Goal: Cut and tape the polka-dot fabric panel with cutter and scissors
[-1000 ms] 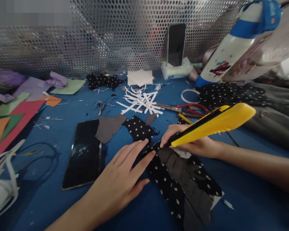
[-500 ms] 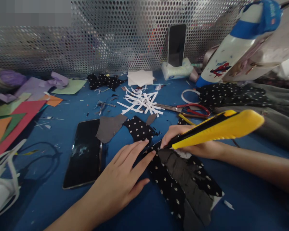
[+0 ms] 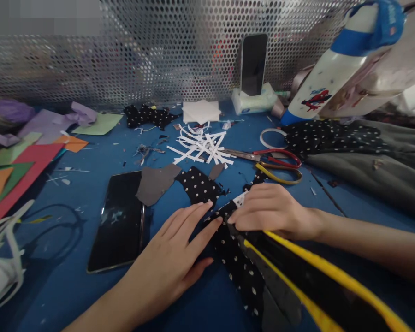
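Observation:
My right hand (image 3: 271, 210) is closed around a yellow and black utility knife (image 3: 318, 276), whose handle points back toward me, large and close to the camera. Its blade tip is hidden by my fingers. Beneath lies a black polka-dot fabric piece (image 3: 240, 267) with grey parts and a bit of white showing at its upper edge. With fingers stretched flat, my left hand (image 3: 183, 249) rests its fingertips on the upper left end of this piece. Just beyond the fingertips are a dotted fabric scrap (image 3: 198, 184) and a grey scrap (image 3: 157, 182).
A tablet-like dark phone (image 3: 119, 221) lies left of my hand. Behind are white paper strips (image 3: 200, 145), red-handled scissors (image 3: 276, 157) and a tape ring (image 3: 273, 138). A bottle (image 3: 335, 69) and an upright phone (image 3: 254, 64) stand before a perforated metal panel (image 3: 159, 55). Coloured paper (image 3: 31, 166) lies left.
The knife handle has swung from pointing up and right to pointing down toward me, as my right hand turned over. My left hand stays nearly still on the fabric.

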Demonstrator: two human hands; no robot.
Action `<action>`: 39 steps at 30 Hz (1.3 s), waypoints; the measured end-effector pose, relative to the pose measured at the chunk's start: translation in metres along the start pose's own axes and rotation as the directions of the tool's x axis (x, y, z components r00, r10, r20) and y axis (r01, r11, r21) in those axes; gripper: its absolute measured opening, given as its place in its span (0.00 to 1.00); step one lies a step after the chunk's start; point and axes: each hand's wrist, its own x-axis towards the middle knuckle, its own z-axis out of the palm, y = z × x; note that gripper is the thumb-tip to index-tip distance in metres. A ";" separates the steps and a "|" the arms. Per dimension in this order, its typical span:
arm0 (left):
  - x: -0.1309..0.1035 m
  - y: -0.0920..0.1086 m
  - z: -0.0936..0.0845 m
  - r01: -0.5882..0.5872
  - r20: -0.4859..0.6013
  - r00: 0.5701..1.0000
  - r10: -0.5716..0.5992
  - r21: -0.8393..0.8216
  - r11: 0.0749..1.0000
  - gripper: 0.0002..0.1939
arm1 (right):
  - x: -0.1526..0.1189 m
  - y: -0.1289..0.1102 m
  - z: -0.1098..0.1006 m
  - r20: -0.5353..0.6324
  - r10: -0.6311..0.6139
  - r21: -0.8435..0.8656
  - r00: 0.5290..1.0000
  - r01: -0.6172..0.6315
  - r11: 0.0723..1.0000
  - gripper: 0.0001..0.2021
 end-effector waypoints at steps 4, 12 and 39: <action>0.000 0.000 0.000 -0.001 0.000 1.000 0.001 0.004 1.000 0.28 | 0.001 -0.004 -0.001 0.026 -0.064 -0.101 0.998 0.066 0.993 0.13; 0.000 0.000 -0.001 0.002 0.025 1.000 -0.002 -0.006 1.000 0.29 | -0.006 0.005 0.005 -0.027 0.119 0.201 0.993 -0.111 0.973 0.13; -0.002 0.001 -0.002 0.009 0.023 1.000 -0.009 -0.012 1.000 0.29 | -0.007 0.005 0.003 -0.143 0.501 0.542 0.854 -0.356 0.761 0.08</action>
